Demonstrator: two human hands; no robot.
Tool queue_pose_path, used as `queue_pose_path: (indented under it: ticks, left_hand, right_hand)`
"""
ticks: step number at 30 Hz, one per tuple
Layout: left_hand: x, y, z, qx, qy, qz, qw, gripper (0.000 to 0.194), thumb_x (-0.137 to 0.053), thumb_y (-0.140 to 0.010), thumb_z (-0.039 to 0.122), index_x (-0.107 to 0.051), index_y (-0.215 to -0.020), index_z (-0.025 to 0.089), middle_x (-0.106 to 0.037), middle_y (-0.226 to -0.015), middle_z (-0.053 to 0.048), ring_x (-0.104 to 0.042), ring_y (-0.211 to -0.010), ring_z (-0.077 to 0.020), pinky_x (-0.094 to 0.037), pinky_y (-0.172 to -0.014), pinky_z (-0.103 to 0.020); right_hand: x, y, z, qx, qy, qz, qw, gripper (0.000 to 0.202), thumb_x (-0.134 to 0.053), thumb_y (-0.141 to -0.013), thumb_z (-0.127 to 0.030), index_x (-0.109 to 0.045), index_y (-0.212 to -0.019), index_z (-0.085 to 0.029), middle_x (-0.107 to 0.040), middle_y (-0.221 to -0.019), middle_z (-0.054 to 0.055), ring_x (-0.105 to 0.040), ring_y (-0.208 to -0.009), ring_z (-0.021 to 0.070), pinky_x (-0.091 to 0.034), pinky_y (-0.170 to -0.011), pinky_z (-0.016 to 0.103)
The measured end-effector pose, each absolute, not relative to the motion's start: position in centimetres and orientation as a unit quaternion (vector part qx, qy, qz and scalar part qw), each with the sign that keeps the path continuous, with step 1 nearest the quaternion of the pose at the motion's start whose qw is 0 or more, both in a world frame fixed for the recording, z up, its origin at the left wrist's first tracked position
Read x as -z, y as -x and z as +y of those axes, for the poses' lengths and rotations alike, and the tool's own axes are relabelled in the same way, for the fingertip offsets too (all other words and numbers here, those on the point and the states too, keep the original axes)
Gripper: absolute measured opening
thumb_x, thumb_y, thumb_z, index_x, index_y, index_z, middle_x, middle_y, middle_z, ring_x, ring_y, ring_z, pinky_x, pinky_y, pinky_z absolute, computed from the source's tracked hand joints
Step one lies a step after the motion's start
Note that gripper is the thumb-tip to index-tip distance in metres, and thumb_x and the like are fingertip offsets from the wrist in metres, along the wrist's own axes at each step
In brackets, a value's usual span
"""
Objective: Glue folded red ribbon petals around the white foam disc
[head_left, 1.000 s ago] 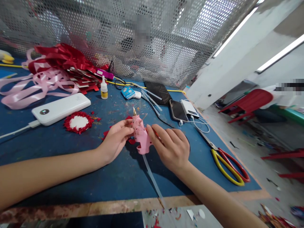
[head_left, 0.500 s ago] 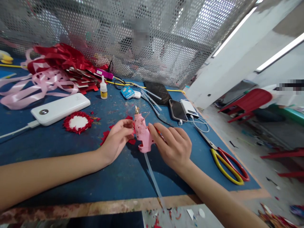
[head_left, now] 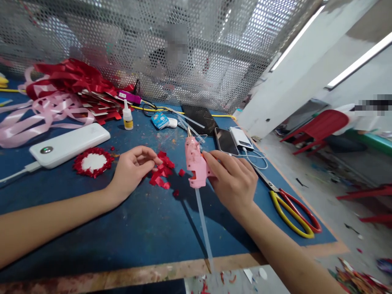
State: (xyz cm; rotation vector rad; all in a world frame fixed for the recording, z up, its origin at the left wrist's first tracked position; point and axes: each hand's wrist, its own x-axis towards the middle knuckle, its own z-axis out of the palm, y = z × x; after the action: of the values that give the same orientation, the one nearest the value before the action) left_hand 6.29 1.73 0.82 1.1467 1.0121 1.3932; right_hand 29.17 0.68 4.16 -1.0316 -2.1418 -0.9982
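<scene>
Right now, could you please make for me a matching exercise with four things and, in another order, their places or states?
1. glue gun
2. scissors
3. red scraps
4. small bottle

A. standing upright
B. loose, near the left hand's fingers
C. in the right hand
D. yellow and red handles

Pairs: 1-C, 2-D, 3-B, 4-A

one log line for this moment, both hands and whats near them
right hand: holding pink glue gun | left hand: beside red pieces | scissors: on table, right side
</scene>
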Motion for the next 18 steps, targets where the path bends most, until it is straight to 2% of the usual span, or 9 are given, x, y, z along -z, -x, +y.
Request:
queue_pose_path:
  ticks: [3,5,11,18]
  left_hand:
    - [-0.66,-6.49,1.44,-0.559,-0.469,0.404,0.552,0.012,-0.072,-0.066,0.019,-0.065,-0.076,0.015,-0.073,-0.077,-0.005,-0.068,-0.075,-0.0167,-0.055,-0.071,-0.027]
    - [-0.69,-6.61,1.23,-0.548,-0.463,0.399,0.571,0.016,-0.075,-0.065,0.021,-0.067,-0.077,0.015,-0.074,-0.080,-0.007,-0.069,-0.077,-0.0187,-0.055,-0.072,-0.029]
    - [-0.78,-6.82,0.82,-0.532,-0.474,0.395,0.580,0.016,-0.077,-0.064,0.023,-0.067,-0.074,0.015,-0.074,-0.078,-0.007,-0.070,-0.075,-0.0199,-0.056,-0.072,-0.031]
    - [-0.62,-6.81,0.71,-0.520,-0.510,0.411,0.547,0.017,-0.080,-0.059,0.020,-0.067,-0.068,0.016,-0.071,-0.067,-0.003,-0.064,-0.061,-0.0137,-0.051,-0.062,-0.024]
  right_hand:
    - [-4.00,-29.10,0.69,0.355,0.394,-0.803,0.271,0.018,-0.053,-0.087,-0.014,-0.064,-0.101,-0.018,-0.070,-0.093,0.003,-0.058,-0.070,0.0116,-0.035,-0.062,0.027]
    - [-3.91,-28.95,0.61,0.349,0.392,-0.809,0.264,0.018,-0.053,-0.087,-0.015,-0.064,-0.101,-0.018,-0.070,-0.093,0.003,-0.058,-0.071,0.0119,-0.035,-0.061,0.027]
    - [-3.84,-28.52,0.32,0.343,0.379,-0.820,0.256,0.018,-0.053,-0.087,-0.013,-0.063,-0.101,-0.017,-0.070,-0.094,0.003,-0.058,-0.070,0.0112,-0.034,-0.063,0.027]
    - [-3.53,-28.25,0.22,0.340,0.375,-0.824,0.252,0.019,-0.053,-0.088,-0.015,-0.064,-0.102,-0.018,-0.070,-0.094,0.003,-0.057,-0.071,0.0115,-0.036,-0.062,0.027]
